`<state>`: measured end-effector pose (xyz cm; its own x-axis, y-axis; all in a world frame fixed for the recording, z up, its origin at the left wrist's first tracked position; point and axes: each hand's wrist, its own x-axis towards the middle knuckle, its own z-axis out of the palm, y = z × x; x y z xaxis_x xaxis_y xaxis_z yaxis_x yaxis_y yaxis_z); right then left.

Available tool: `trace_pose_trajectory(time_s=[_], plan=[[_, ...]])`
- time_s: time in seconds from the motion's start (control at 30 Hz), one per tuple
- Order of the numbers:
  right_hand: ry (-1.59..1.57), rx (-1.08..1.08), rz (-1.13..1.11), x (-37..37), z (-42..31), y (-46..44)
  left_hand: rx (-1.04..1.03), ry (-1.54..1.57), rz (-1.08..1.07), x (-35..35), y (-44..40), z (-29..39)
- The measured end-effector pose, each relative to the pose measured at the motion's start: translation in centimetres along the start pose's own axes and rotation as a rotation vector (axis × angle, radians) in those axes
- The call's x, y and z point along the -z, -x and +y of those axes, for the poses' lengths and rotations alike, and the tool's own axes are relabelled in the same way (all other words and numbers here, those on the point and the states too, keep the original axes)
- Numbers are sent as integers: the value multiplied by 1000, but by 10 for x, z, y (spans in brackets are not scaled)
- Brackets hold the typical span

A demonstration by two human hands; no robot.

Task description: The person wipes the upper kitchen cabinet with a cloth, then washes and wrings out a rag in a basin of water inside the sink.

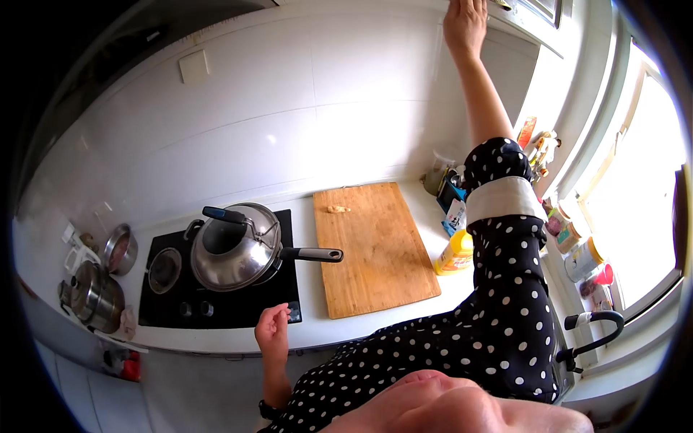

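Head view: from afar I see the right hand point(465, 29) up high beside the upper cabinet point(525, 30), partly out of frame, so I can't tell whether it's gripping. The left hand point(273, 332) hovers loosely half-open near the front of the stove point(242, 312), where the lidded pan point(242, 261) sits, left of the cutting board point(375, 256) on the table point(309, 292).

"Where was the right hand point(465, 30)?"
"Raised high at the end of a nearly straight arm point(485, 94), fingertips cut off by the view's top edge."
"And the left hand point(271, 325)?"
"Low, fingers point(277, 311) loosely curled."
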<state>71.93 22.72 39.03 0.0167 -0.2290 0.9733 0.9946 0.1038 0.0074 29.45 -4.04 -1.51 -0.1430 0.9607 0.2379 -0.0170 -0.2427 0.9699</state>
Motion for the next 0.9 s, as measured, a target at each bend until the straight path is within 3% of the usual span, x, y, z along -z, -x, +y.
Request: trace_pose_trajectory(time_s=[0.07,0.1,0.2,0.3,0.33,0.4,0.43,0.47,0.53,0.6,0.63,0.67,0.73,0.77,0.8,0.9], plan=[[13,134,31,28,6,-3,-29,12,-8,-1,2,7],[135,211,159,2,48,4,-30,0,10,0,3,5],[58,-136,25,35,28,20,-24,-22,51,9,12,-5],[-78,-30,283,53,15,5,-14,-44,109,18,15,-5],[-35,106,427,51,11,-14,-5,-64,131,24,16,-4],[119,134,190,60,-5,-48,10,-84,164,32,18,-2],[-299,41,-6,74,-41,-64,13,-77,178,32,17,-1],[-217,255,-72,67,-38,-75,17,-69,191,31,16,-1],[-249,-53,-573,68,-47,-96,14,-53,169,28,16,1],[-165,303,-538,50,-2,-114,11,-44,152,24,15,0],[-106,216,-572,55,3,-120,12,-43,145,22,14,-1],[-302,-286,-657,63,7,-122,15,-42,133,20,14,-3],[-141,-155,-581,38,119,-126,34,-54,132,18,13,-7],[111,288,-542,36,167,-126,40,-58,142,16,12,-8],[13,597,-249,7,235,-117,32,-48,135,13,10,-9],[-323,-241,-433,25,173,-102,19,-53,116,11,5,-4]])
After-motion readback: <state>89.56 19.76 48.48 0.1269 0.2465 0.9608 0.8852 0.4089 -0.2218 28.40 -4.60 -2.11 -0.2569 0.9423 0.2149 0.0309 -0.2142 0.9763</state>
